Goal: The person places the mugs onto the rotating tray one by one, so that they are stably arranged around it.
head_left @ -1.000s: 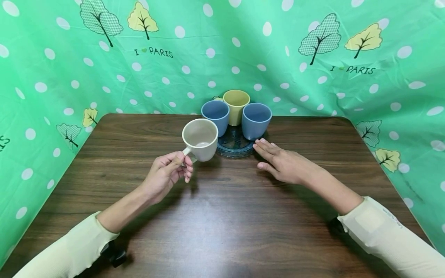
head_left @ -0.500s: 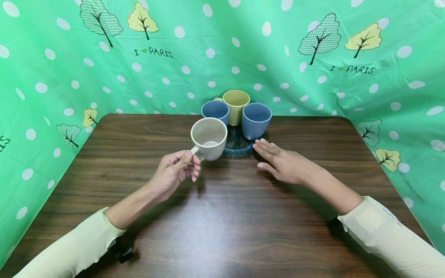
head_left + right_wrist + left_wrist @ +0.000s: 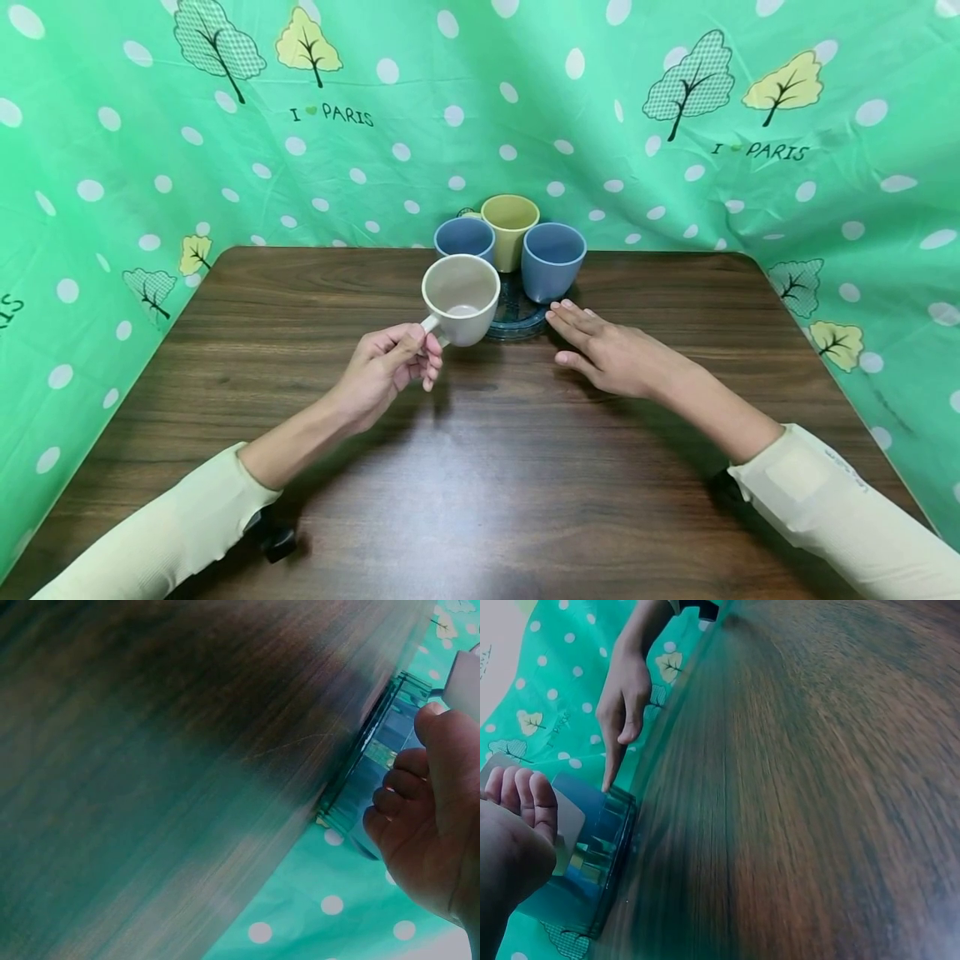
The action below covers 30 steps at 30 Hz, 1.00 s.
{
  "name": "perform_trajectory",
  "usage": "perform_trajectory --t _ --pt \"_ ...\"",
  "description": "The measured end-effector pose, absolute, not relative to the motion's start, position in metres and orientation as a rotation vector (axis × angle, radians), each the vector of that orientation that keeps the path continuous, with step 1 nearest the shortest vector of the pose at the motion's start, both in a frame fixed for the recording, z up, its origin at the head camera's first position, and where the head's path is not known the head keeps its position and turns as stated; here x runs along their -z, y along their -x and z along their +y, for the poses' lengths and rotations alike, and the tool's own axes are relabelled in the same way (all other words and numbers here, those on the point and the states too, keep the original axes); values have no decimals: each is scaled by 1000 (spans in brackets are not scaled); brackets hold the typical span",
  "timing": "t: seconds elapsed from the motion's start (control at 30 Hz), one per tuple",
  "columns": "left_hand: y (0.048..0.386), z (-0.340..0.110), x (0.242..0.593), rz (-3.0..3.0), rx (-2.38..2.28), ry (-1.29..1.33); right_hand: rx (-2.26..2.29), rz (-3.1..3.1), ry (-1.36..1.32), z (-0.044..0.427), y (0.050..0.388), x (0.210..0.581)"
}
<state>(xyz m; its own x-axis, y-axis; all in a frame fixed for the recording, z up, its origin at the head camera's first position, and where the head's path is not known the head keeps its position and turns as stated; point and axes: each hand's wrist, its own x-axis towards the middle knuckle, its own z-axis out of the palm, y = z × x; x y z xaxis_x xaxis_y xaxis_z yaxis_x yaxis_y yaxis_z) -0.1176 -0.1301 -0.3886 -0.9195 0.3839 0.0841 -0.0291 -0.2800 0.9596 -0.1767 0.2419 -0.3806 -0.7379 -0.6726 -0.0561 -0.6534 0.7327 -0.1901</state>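
My left hand (image 3: 390, 371) pinches the handle of a pale grey-beige mug (image 3: 461, 300), held in the air in front of a round dark glass turntable (image 3: 517, 325). The mug covers part of that turntable and of the left blue cup (image 3: 465, 237). Another blue cup (image 3: 553, 262) stands on the turntable's right side, and a yellow mug (image 3: 509, 233) at its back. Fingers extended, my right hand (image 3: 611, 354) touches the turntable's right rim beside the right blue cup. In the left wrist view the curled fingers (image 3: 526, 791) partly hide the mug.
A dark wooden table (image 3: 480, 483) lies under everything, with its far edge just behind the cups. Green polka-dot cloth (image 3: 480, 108) with printed trees hangs behind and at both sides. Black wrist straps show under the sleeves.
My left hand has carried the beige mug rightward, from left of the turntable to in front of it. The right hand and the cups on the turntable have stayed put.
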Motion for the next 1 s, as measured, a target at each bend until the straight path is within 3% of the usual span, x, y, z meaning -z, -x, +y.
perform_trajectory --t 1.0 --pt "124 -109 383 1658 -2296 -453 232 2813 1090 241 176 381"
